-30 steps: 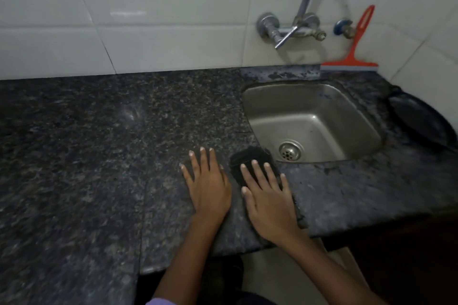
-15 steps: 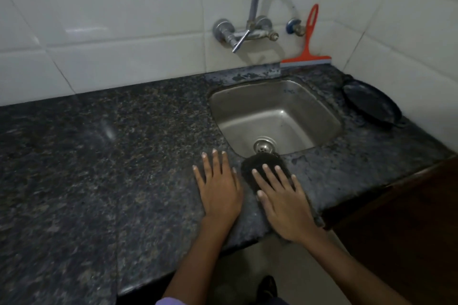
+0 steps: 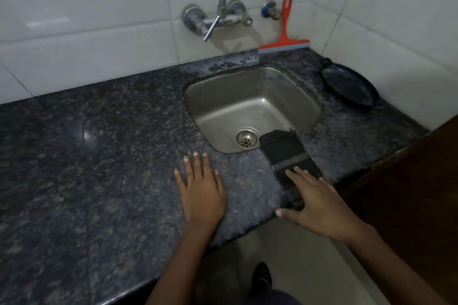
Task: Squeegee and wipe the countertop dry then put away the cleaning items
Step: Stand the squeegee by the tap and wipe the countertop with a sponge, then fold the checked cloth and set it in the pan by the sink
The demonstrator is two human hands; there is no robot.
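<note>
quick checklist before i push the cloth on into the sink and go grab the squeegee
1. Right hand flat on the dark cloth: ok, straight fingers press its near end.
2. Cloth's path into the sink: ok, its far end already overhangs the basin beside the drain.
3. Left hand bracing: ok, it rests flat on the countertop, apart from the cloth.
4. Countertop dry: cannot tell; the strip behind the sink looks blotchy.
5. Red squeegee free to take: ok, it leans on the wall tiles behind the sink, untouched.
6. Black pan out of the way: ok, it sits right of the sink.
</note>
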